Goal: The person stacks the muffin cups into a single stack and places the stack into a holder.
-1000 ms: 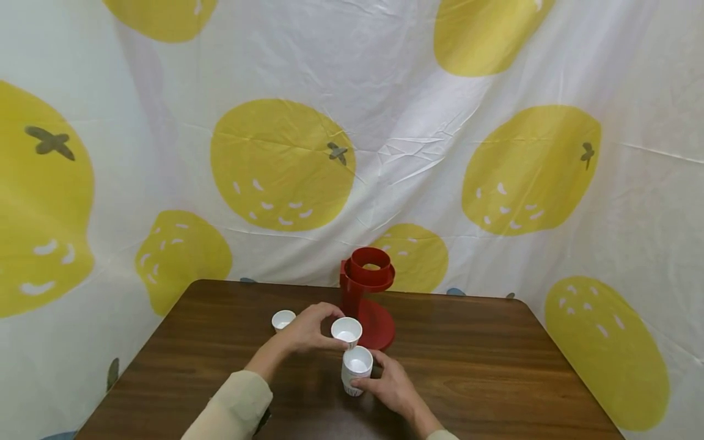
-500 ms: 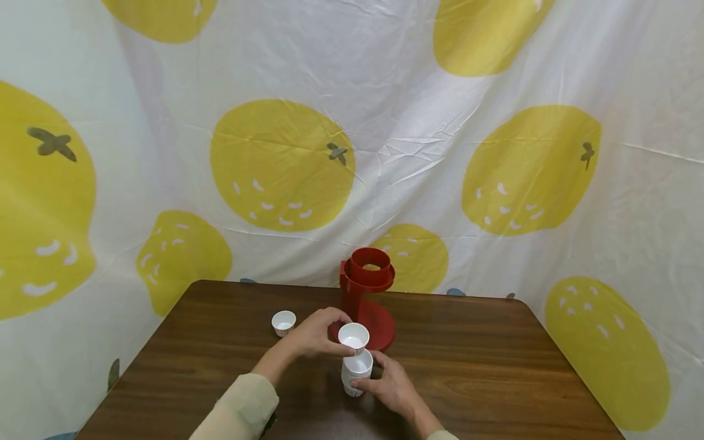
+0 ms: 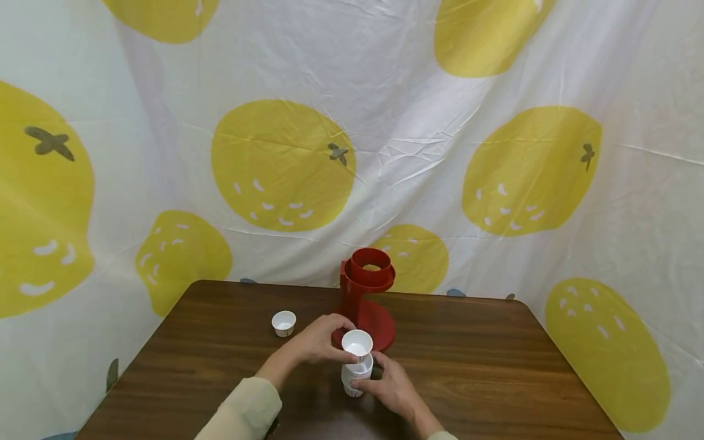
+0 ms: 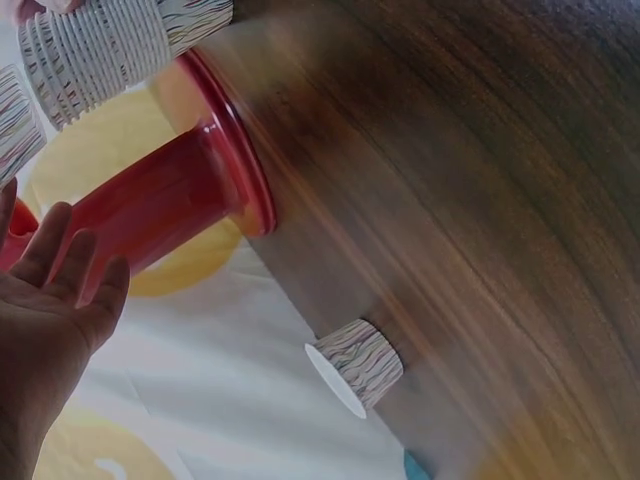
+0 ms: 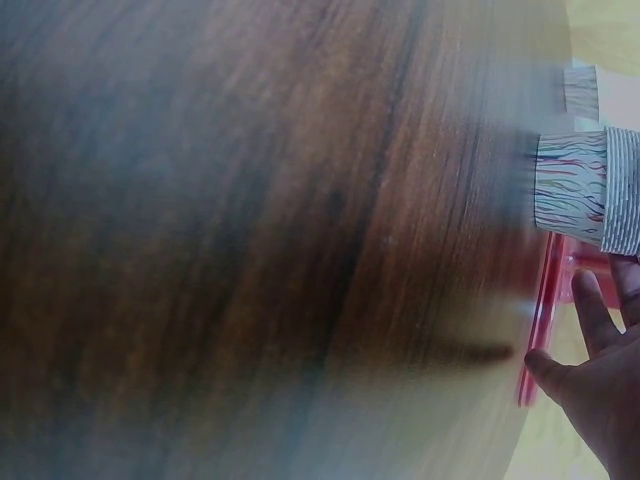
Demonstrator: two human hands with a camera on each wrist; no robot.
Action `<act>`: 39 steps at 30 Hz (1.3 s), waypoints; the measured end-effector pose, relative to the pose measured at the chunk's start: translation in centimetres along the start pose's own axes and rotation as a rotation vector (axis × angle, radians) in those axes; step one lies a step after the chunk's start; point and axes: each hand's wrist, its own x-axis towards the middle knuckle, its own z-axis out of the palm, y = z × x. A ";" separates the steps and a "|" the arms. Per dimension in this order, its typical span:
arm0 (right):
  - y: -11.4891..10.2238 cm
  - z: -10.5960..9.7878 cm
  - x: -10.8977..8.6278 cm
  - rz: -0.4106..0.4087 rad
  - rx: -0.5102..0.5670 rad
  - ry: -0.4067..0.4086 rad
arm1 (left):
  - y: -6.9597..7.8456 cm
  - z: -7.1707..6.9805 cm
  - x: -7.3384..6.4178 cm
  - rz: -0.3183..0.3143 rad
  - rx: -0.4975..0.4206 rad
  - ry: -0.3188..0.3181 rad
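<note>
My left hand (image 3: pixel 318 342) pinches a small white paper cup (image 3: pixel 357 343) by its side, between thumb and fingers. That cup sits right over the mouth of a stack of paper cups (image 3: pixel 349 377); whether they touch I cannot tell. Thumb and fingers of my right hand (image 3: pixel 392 386) grip the stack, which stands upright on the table. In the left wrist view, many rims of the stack (image 4: pixel 95 55) show close together, and the held cup (image 4: pixel 15 125) is cut off by the edge. Thin coloured wavy lines cover the stack's bottom cup (image 5: pixel 572 185) in the right wrist view.
Behind the hands stands a red holder (image 3: pixel 352 299) with a round base and a ring on top; something yellowish shows inside the ring. A lone paper cup (image 3: pixel 283 324) stands on the wooden table (image 3: pixel 484 366) at the left. A lemon-print cloth (image 3: pixel 396 183) hangs behind.
My left hand has moved right and down, bringing its cup from beside and above the stack to right over its mouth. My right hand and the stack have stayed in place.
</note>
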 end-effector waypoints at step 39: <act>0.0 0.0 0.0 0.008 -0.018 -0.001 | -0.7 1.7 -0.8 -0.019 0.013 -0.066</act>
